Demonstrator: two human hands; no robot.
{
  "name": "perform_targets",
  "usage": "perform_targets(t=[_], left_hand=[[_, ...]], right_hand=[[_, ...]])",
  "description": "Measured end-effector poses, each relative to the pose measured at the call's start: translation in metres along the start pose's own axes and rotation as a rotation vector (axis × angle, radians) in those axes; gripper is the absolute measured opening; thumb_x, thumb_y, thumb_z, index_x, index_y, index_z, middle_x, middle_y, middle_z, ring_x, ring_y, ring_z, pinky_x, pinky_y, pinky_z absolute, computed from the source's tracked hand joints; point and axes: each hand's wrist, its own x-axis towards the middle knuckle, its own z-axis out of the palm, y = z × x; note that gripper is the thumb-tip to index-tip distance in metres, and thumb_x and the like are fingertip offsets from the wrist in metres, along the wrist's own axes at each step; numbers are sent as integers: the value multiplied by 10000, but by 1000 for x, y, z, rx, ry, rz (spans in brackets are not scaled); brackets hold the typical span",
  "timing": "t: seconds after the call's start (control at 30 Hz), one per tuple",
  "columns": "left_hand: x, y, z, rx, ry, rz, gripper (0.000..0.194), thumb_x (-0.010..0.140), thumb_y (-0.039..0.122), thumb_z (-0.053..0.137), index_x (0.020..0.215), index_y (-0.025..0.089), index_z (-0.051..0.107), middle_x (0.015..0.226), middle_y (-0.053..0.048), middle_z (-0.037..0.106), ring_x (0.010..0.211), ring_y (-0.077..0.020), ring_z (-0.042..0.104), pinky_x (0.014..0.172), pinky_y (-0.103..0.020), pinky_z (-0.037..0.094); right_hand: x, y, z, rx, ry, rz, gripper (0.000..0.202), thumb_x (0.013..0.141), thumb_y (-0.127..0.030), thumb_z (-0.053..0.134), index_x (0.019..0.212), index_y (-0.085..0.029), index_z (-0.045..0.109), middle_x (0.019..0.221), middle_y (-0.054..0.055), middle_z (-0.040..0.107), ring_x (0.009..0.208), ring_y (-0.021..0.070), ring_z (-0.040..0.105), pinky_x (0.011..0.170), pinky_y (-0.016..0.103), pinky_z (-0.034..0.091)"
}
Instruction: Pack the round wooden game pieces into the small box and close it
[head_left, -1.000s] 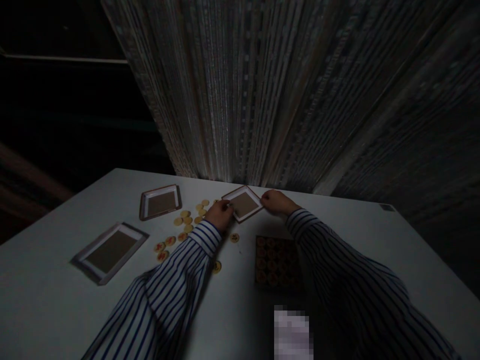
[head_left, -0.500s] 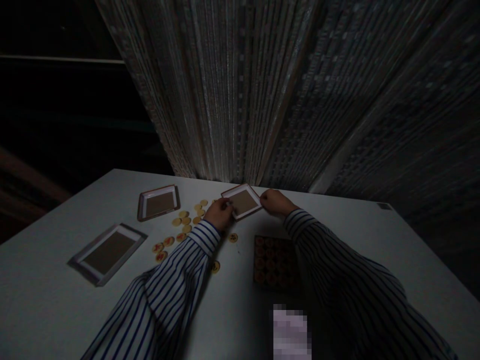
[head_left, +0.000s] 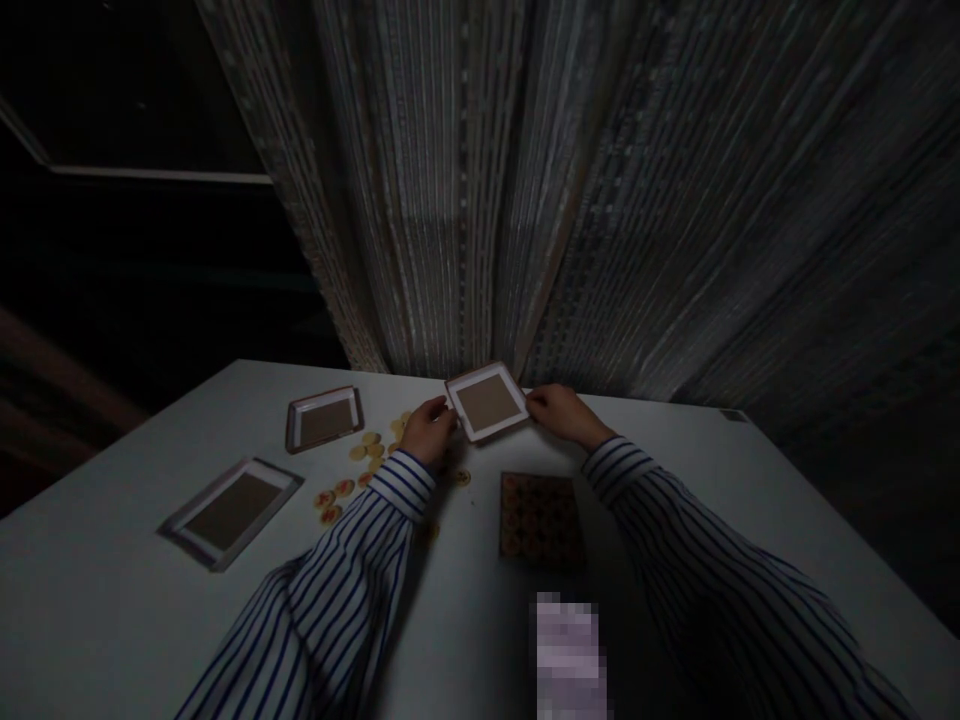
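My right hand pinches the right corner of a shallow rectangular box half with white inner walls and a brown bottom. My left hand is at its left edge with curled fingers; whether they grip the edge is hard to see. Round Chinese chess pieces, some with red characters, lie beside and partly behind my left forearm. One piece with a dark character lies just right of my left wrist. A dark square box filled with rows of pieces sits between my forearms.
Two more shallow box halves lie at the left, one farther back and one nearer. The white table meets a hanging curtain at its back edge. A small dark rectangle marks the far right corner. Light is dim.
The held box half has shifted slightly away from me. My left hand has drawn from its inside corner to its left edge. My right hand stays at the right corner. The view has shifted a little.
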Motion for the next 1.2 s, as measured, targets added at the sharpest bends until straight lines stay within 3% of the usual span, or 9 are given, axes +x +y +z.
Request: perform_targets(t=[0.27, 0.67, 0.9, 1.2], left_hand=[[-31, 20, -3, -181, -39, -53, 334, 734, 173, 552, 1053, 75, 570, 976, -139, 656, 810, -156, 638, 725, -285, 521], [-56, 25, -11, -166, -139, 53, 484, 638, 330, 627, 1054, 88, 582, 675, -23, 647, 602, -126, 591, 595, -268, 485], [-76, 27, -13, -100, -221, 124, 548, 644, 330, 610, 1130, 91, 526, 677, -22, 655, 622, -137, 601, 515, -224, 448], [-92, 24, -6, -115, -249, 140, 552, 642, 450, 618, 1084, 121, 584, 789, -51, 659, 645, -141, 609, 522, -226, 464]], right_hand=[[-39, -7, -12, 134, 122, 9, 272, 787, -187, 426, 843, -131, 686, 767, 60, 690, 691, 156, 602, 604, 205, 390], [-90, -13, -12, 435, 290, 17, 259, 794, -285, 479, 942, -158, 649, 865, 55, 679, 742, 154, 614, 686, 254, 464], [-124, -13, -3, 591, 397, 70, 293, 766, -318, 522, 991, -158, 622, 879, 63, 670, 719, 158, 614, 639, 275, 496], [-156, -11, 6, 599, 488, 75, 296, 770, -335, 522, 1012, -197, 625, 979, 58, 660, 812, 175, 614, 692, 295, 514]])
